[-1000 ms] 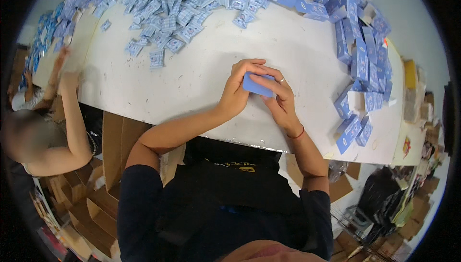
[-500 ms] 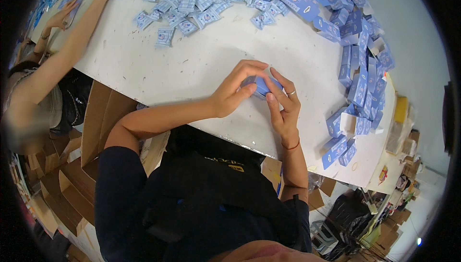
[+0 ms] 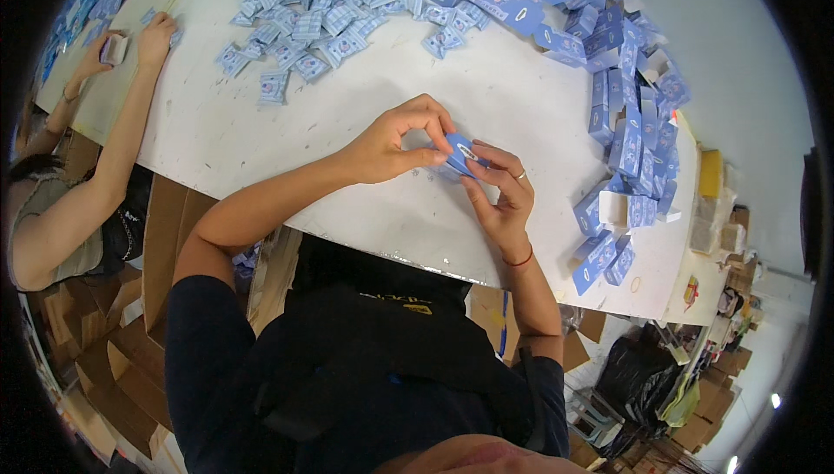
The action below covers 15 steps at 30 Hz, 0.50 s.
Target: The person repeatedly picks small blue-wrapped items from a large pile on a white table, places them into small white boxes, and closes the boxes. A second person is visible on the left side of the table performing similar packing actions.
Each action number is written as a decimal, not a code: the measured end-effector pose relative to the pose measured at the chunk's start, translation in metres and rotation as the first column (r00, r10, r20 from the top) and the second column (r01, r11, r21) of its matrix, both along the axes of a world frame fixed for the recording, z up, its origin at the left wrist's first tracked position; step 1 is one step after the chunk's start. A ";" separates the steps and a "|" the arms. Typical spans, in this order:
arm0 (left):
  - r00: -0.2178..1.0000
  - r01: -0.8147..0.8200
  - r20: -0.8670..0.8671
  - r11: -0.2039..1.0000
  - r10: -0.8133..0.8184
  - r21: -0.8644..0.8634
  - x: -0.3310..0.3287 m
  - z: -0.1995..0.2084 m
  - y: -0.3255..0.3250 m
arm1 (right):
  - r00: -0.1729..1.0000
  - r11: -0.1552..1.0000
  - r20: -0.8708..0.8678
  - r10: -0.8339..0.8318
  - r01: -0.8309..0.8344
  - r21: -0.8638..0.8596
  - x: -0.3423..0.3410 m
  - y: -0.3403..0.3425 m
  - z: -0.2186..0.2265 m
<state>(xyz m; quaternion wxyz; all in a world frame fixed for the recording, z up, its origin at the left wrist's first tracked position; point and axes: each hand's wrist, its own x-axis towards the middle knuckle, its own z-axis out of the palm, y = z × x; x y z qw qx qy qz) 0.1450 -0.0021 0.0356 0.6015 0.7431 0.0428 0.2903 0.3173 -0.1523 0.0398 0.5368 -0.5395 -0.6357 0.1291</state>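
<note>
Between my two hands, a small blue carton (image 3: 463, 152) is held just above the white table, its end with a pale oval mark facing up. The fingers of my left hand (image 3: 404, 139) pinch it from the left at its upper edge. My right hand (image 3: 504, 192) grips the opposite side, thumb below and fingers along the top. Beyond them lies a heap of light blue checked sachets (image 3: 308, 22), with one sachet (image 3: 273, 87) at its near edge. On the right, many open blue cartons (image 3: 627, 139) are piled in a curved band.
At the left, a co-worker's arms (image 3: 122, 139) reach over the table, one hand holding a small box (image 3: 114, 49). Cardboard boxes (image 3: 165, 248) stand below the table's left edge. A black plastic bag (image 3: 638, 370) sits on the floor at the right, past the table (image 3: 391, 222) edge.
The carton has turned so its marked end shows, and my left fingers have shifted to its upper edge. The co-worker's arms have drawn back, with a box now visible in one hand.
</note>
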 end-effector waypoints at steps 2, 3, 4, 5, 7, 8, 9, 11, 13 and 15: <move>1.000 0.002 -0.016 1.000 -0.001 0.015 0.000 0.000 -0.001 | 0.998 0.999 -0.056 -0.011 0.009 -0.041 0.001 -0.003 0.000; 1.000 0.003 -0.008 0.997 -0.002 0.083 -0.001 0.000 -0.003 | 1.000 1.000 -0.015 0.004 -0.005 -0.021 0.001 -0.004 -0.001; 1.000 0.002 0.000 0.988 -0.003 0.152 -0.004 -0.001 -0.004 | 0.999 1.000 0.026 0.019 -0.019 -0.001 0.001 -0.005 -0.001; 1.000 0.005 0.009 0.976 -0.007 0.218 -0.005 -0.002 -0.004 | 0.997 0.999 0.068 0.031 -0.032 0.016 0.001 -0.006 -0.001; 1.000 -0.002 0.001 0.951 0.002 0.310 -0.005 -0.005 -0.003 | 0.999 1.000 0.048 -0.008 0.008 -0.013 -0.004 -0.007 -0.003; 1.000 0.021 -0.005 0.974 -0.021 0.225 -0.003 -0.009 -0.005 | 1.000 1.000 0.006 -0.009 0.010 -0.025 -0.006 -0.006 -0.005; 0.999 0.044 -0.009 0.990 -0.044 0.137 -0.001 -0.012 -0.008 | 0.999 0.999 -0.035 -0.010 0.009 -0.037 -0.006 -0.005 -0.006; 0.999 -0.009 -0.029 0.986 0.014 0.167 0.009 -0.015 -0.018 | 1.000 0.996 0.011 0.026 -0.025 -0.090 -0.002 -0.001 0.001; 0.994 -0.064 -0.077 0.981 0.080 0.183 0.004 -0.011 -0.024 | 0.995 0.972 0.025 0.093 -0.086 -0.220 0.005 0.001 0.023; 0.982 -0.102 -0.138 0.973 0.132 0.206 -0.012 0.000 -0.020 | 0.979 0.962 0.027 0.204 -0.195 -0.193 0.031 0.027 0.033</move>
